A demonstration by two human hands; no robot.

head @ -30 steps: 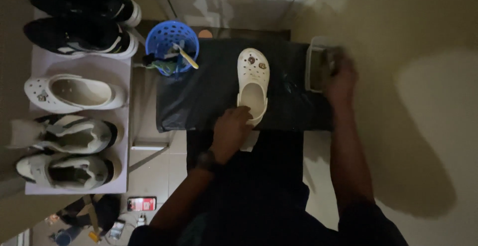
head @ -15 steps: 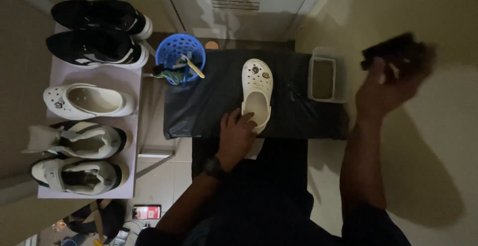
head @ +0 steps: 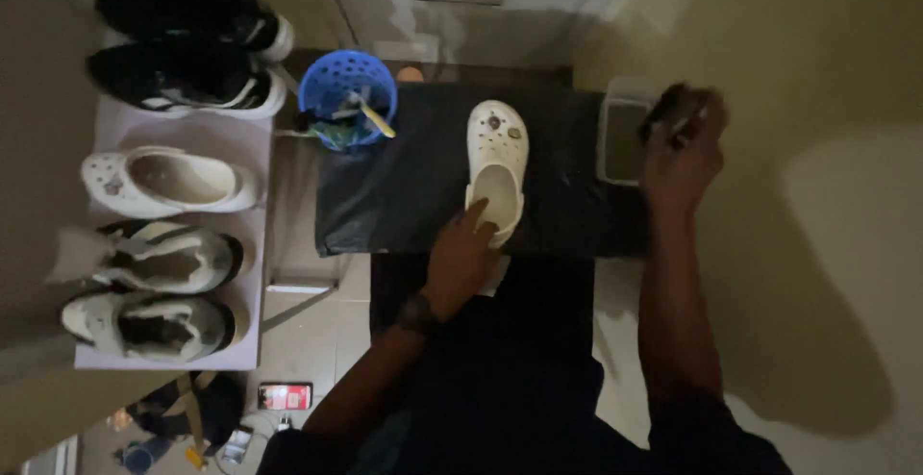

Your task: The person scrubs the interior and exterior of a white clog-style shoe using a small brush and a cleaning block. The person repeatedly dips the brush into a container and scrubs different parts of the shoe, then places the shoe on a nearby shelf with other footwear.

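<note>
White foam clog [head: 496,169] lies toe-up in the centre of the head view, on a black sheet [head: 404,187] spread over a low stand. The left hand [head: 460,256] rests at its heel, fingers curled round the rim, holding it in place. At the upper right the right hand [head: 681,153] is clenched round a dark brush-like object [head: 673,110], now just right of the small grey tray [head: 623,138]. Half a second ago that hand was lifted out towards the wall; a second ago it was down at the tray. So the brush looks picked up and swinging back towards the shoe.

Motion blur and dim light hide what the dark object really is. The tray's contents cannot be made out. A blue basket [head: 348,86] holds tools, indistinct. Five more shoes sit on a pale mat [head: 173,129] at left.
</note>
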